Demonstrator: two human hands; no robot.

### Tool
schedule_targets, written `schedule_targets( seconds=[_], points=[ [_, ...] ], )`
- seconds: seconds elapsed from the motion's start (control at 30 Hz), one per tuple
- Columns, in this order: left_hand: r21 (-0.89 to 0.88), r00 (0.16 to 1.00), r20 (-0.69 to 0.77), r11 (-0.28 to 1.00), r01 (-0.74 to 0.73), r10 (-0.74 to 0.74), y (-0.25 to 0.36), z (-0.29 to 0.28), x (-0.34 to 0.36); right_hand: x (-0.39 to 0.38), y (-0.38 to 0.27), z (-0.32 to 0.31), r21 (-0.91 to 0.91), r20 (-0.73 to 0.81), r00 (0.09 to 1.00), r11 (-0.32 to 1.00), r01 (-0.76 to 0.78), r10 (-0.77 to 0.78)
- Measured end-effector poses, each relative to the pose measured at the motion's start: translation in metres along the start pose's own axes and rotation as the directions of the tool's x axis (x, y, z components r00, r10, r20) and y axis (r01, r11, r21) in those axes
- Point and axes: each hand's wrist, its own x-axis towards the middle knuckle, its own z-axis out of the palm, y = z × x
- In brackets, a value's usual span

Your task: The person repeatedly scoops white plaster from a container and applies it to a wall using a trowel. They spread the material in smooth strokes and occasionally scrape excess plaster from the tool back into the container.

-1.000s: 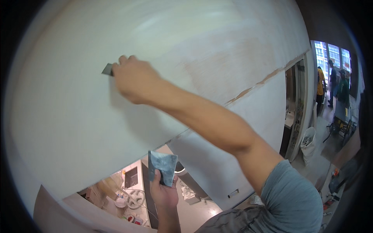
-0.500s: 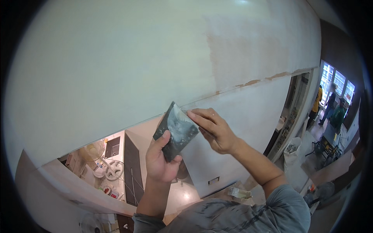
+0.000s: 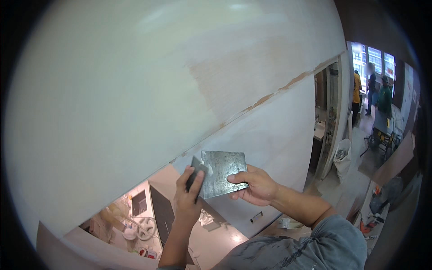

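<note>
Grey blade: held up with its broad, speckled face turned to view, lit by a small glare near the thumb.
Right hand: closed on the right side of the grey blade; the thumb is laid across the broad face and the fingers are tucked behind the lower right corner.
Dark blade: held just left of the grey blade, tilted and seen at a steep slant, with one corner pointed upward.
Left hand: closed around the dark blade; two digits are seen pressed along it, the rest being partly hidden.
White paste: gathered at the grey blade's upper left edge, beside the dark blade; whether the blades are touching cannot be told.
Wall: spread over the upper left, marked by a brown patch and bounded below by a rough seam.
Panel: set below the seam, pierced low down by a slot.
Bag: stood on the floor at right, white and filled.
</note>
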Motion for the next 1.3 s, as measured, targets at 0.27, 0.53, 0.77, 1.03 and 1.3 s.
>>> schedule_targets(
  seconds=[0.27, 0.53, 0.77, 1.03, 1.3],
  points=[
    [0.007, 0.979, -0.026, 0.979, 0.202, -0.201, 0.013, -0.009, -0.041, 0.078, -0.236, -0.053, -0.976, -0.033, 0.473, 0.131, 0.176, -0.88],
    [-0.188, 0.841, -0.079, 0.836, 0.515, -0.536, 0.012, 0.005, -0.095, 0.124, -0.386, -0.057, -0.927, 0.089, 0.324, -0.198, -0.32, -0.942],
    [-0.021, 0.737, 0.078, 0.738, 0.674, -0.671, 0.009, 0.002, -0.13, 0.15, -0.408, -0.065, -0.892, 0.072, 0.361, -0.222, -0.393, -0.93],
    [-0.313, 0.711, 0.027, 0.669, 0.674, -0.703, 0.006, 0.006, -0.12, 0.158, -0.337, -0.027, -0.915, 0.22, 0.318, -0.308, -0.259, -0.922],
    [-0.281, 0.737, 0.05, 0.699, 0.658, -0.674, 0.002, 0.003, -0.11, 0.189, -0.203, 0.067, -0.91, 0.302, 0.408, -0.388, -0.144, -0.862]
  ],
)
